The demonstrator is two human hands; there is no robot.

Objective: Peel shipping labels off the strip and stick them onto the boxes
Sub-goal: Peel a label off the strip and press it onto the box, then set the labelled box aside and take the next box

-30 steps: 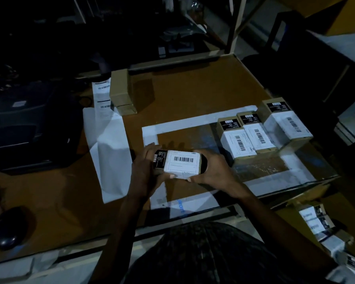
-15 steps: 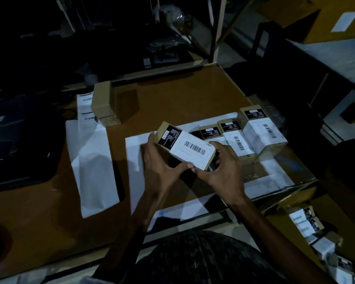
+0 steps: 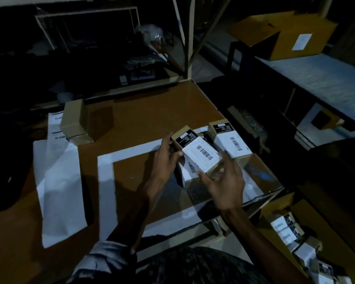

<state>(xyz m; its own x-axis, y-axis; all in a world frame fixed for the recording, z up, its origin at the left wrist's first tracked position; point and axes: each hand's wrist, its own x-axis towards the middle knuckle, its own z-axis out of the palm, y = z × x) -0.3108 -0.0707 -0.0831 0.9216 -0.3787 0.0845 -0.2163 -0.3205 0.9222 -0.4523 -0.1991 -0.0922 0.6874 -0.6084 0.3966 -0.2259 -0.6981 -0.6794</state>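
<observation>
Currently the left hand (image 3: pixel 164 158) grips a labelled box (image 3: pixel 197 152) at its left end: the fingers (image 3: pixel 167 140) curl over the far upper edge and the thumb presses the near face, just below the black printed panel. A white shipping label (image 3: pixel 202 156) with a barcode covers the top of this box and faces up, immediately right of the left thumb. The box is tilted, its far left corner raised, and it sits over a second labelled box (image 3: pixel 190 174) whose white face shows directly below the left thumb. The right hand (image 3: pixel 225 185) is beside the near right corner of the held box with its fingers spread and relaxed; motion blur prevents a firm reading of whether the fingertips touch the cardboard. Beyond the right hand, just past the held box, stands a larger labelled box (image 3: pixel 232 143). Left of the left hand, well apart, the white label strip (image 3: pixel 57 181) lies flat on the brown tabletop (image 3: pixel 141 113), with two plain cardboard boxes (image 3: pixel 75 121) stacked at its far end.
</observation>
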